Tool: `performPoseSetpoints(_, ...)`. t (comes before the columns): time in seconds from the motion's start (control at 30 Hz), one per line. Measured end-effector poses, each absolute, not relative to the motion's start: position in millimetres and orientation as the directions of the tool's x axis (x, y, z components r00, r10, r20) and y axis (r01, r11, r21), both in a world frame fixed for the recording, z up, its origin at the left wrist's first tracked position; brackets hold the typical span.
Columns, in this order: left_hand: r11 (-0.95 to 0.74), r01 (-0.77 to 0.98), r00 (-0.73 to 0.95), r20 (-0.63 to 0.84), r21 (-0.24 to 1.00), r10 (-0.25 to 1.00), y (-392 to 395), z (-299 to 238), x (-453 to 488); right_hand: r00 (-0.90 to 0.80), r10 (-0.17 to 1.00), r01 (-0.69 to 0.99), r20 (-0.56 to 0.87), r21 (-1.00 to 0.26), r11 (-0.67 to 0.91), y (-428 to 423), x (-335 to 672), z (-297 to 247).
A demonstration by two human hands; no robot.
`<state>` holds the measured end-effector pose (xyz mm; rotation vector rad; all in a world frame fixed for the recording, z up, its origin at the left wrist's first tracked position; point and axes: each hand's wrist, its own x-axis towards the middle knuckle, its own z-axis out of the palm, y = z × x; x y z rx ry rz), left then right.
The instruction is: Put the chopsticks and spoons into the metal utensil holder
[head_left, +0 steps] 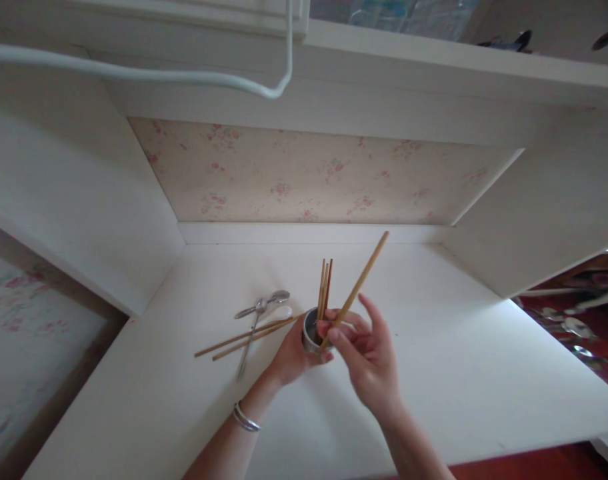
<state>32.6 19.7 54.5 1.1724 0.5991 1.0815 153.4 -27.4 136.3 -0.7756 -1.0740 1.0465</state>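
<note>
My left hand (290,357) is wrapped round a metal cup (311,333) above the white desk. Several wooden chopsticks (325,287) stand upright in the cup. In my right hand (371,353) a light wooden chopstick (363,277) is pinched between thumb and fingers, tilted up to the right, its lower end by the cup's rim. Left of the cup, two more chopsticks (244,340) lie on the desk, with metal spoons (261,305) and a white spoon (283,312) crossing or close to them. My fingers hide part of the cup.
The white desk (459,353) has side panels (549,200) and a floral back wall (309,173). Overhead runs a shelf (434,73), with a white bent tube (184,77) in front at the left. Red floor (529,463) shows past the front edge.
</note>
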Motion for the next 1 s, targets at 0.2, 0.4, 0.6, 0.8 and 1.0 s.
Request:
performPoseSetpoints(0.2, 0.030, -0.300, 0.444, 0.112, 0.953, 0.889, 17.4, 44.7, 34.9, 0.341, 0.925, -0.029, 0.166, -0.982, 0.187, 12.0, 189.6, 126.3)
performPoseSetpoints(0.4, 0.030, -0.309, 0.430, 0.112, 0.951, 0.896, 19.0, 39.4, 35.6, 0.308, 0.940, 0.181, 0.146, -0.979, 0.093, 24.4, 186.5, 101.3)
performPoseSetpoints(0.6, 0.023, -0.344, 0.402, 0.125, 0.939, 0.907, 19.9, 32.2, 39.4, 0.226, 0.970, 0.221, 0.088, -0.975, 0.037, 23.3, 182.5, 85.9)
performPoseSetpoints(0.8, 0.019, -0.316, 0.399, 0.114, 0.949, 0.910, 19.9, 31.4, 37.7, 0.188, 0.980, 0.180, 0.066, -0.983, 0.031, 20.0, 182.3, 71.9)
performPoseSetpoints(1.0, 0.001, -0.301, 0.400, 0.125, 0.954, 0.908, 20.8, 31.7, 37.4, 0.214, 0.975, 0.162, 0.057, -0.987, 0.022, 18.6, 181.5, 67.2)
